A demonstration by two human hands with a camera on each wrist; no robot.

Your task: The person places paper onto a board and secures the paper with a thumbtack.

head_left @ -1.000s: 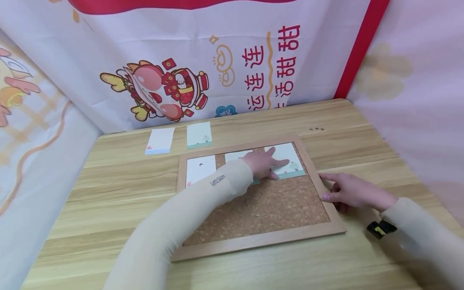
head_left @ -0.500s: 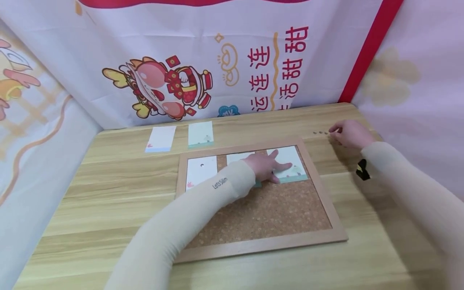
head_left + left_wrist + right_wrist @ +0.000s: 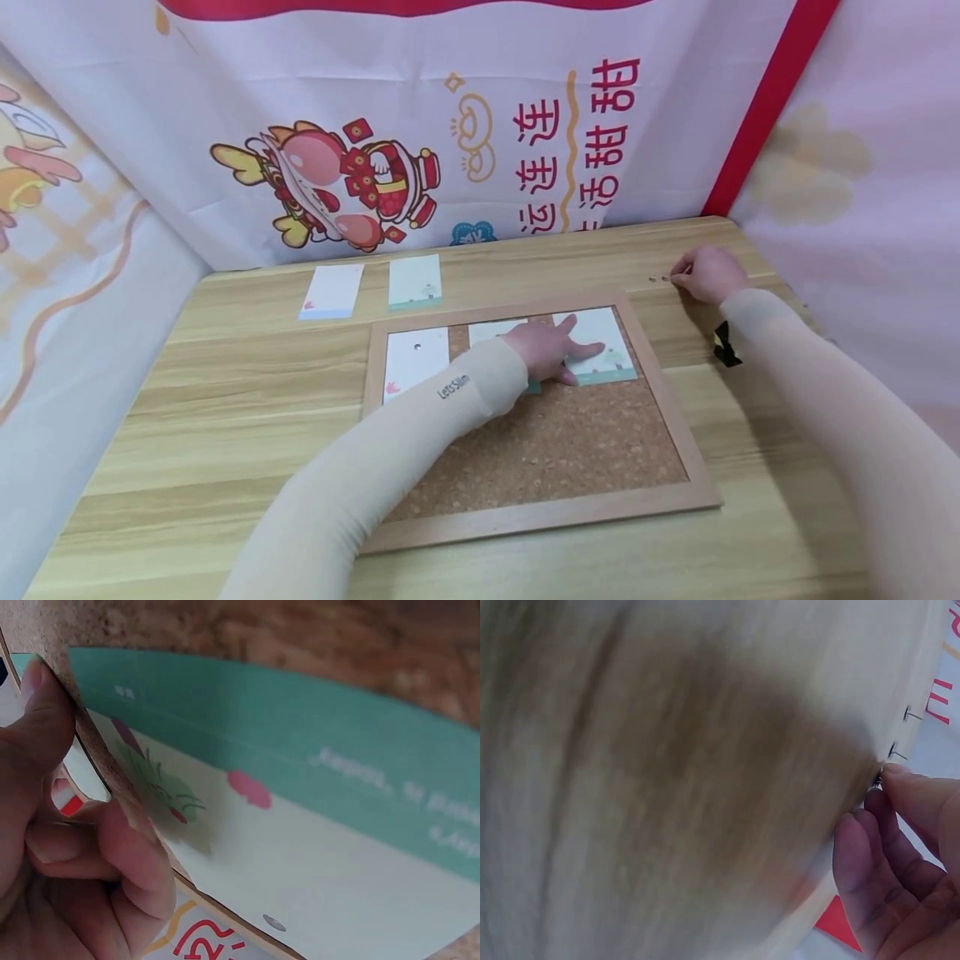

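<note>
My left hand (image 3: 542, 346) rests with spread fingers on a pale card with a green lower band (image 3: 611, 329), at the top right of a wood-framed cork board (image 3: 570, 450). Under the wrist lies a similar middle card (image 3: 315, 847), with a silvery tack head (image 3: 274, 922) showing on it. A white card (image 3: 412, 367) at the board's top left also bears a tack (image 3: 417, 347). Beyond the board, at the back right of the table, my right hand (image 3: 712, 273) pinches a thumbtack (image 3: 879, 780) between thumb and forefinger.
Two loose tacks (image 3: 911, 714) lie beside the right fingertips, points showing. A white card (image 3: 332, 290) and a pale green card (image 3: 415, 281) lie on the table (image 3: 225, 400) behind the board. A printed cloth (image 3: 420, 75) hangs along the back edge.
My right hand has left the board's right edge, reached to the row of tacks at the back right and taken hold of one. The left hand stays on the card.
</note>
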